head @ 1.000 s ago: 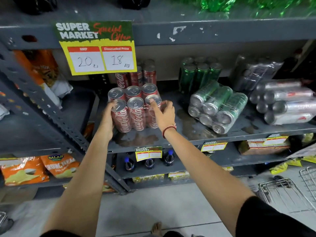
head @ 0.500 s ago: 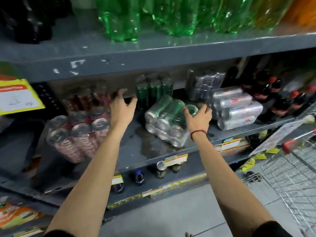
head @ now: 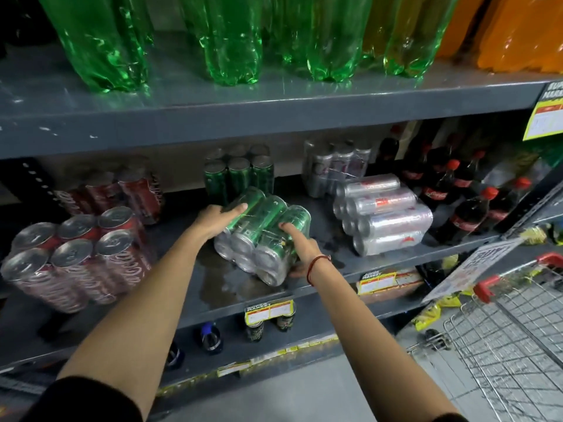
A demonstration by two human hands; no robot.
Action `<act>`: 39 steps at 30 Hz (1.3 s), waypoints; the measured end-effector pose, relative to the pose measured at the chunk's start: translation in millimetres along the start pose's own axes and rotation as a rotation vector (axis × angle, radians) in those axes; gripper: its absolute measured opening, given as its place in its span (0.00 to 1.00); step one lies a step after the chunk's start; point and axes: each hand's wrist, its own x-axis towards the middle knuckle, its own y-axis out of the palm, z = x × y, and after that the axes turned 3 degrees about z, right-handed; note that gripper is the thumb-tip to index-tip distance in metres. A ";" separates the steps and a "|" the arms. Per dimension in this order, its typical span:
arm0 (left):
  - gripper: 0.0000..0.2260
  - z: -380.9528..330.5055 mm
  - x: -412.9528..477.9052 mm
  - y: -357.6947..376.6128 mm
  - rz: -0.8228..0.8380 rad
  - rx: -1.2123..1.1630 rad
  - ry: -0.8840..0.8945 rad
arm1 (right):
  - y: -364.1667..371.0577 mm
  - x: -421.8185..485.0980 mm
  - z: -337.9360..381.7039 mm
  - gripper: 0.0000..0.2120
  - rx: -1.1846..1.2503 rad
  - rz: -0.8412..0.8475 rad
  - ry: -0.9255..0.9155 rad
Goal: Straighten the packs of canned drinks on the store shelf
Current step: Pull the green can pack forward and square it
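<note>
A shrink-wrapped pack of green cans (head: 265, 236) lies on its side on the middle grey shelf (head: 304, 295). My left hand (head: 217, 219) rests on its upper left side, fingers across the cans. My right hand (head: 300, 248) holds its right side, thumb below and fingers on top. A pack of red cola cans (head: 76, 257) stands upright at the left, more red cans (head: 122, 190) behind it. A pack of silver cans (head: 384, 214) lies on its side to the right. Upright green cans (head: 239, 175) and silver cans (head: 335, 166) stand at the back.
Dark cola bottles (head: 463, 196) stand at the shelf's right end. Green and orange bottles (head: 231, 35) fill the shelf above. A wire shopping cart (head: 511, 330) stands at the lower right. A wet patch (head: 225, 281) marks the shelf before the green pack.
Both hands left the red cola pack and moved right. They now hold the lying green pack, the left hand having come down onto it. The view has shifted right.
</note>
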 end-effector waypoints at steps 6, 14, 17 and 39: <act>0.23 18.7 -18.1 2.7 -0.177 -0.110 0.083 | -6.6 13.2 16.9 0.40 -0.177 0.009 -0.154; 0.22 45.4 -39.0 27.9 -0.254 -0.239 0.256 | -24.4 23.0 26.4 0.51 -0.517 0.066 -0.547; 0.27 50.5 -46.5 41.1 -0.267 -0.315 0.253 | -28.4 24.5 14.8 0.52 -0.535 0.077 -0.638; 0.29 5.3 -128.3 125.6 -0.478 -0.750 0.090 | -20.8 17.4 43.2 0.35 -0.222 0.169 -0.470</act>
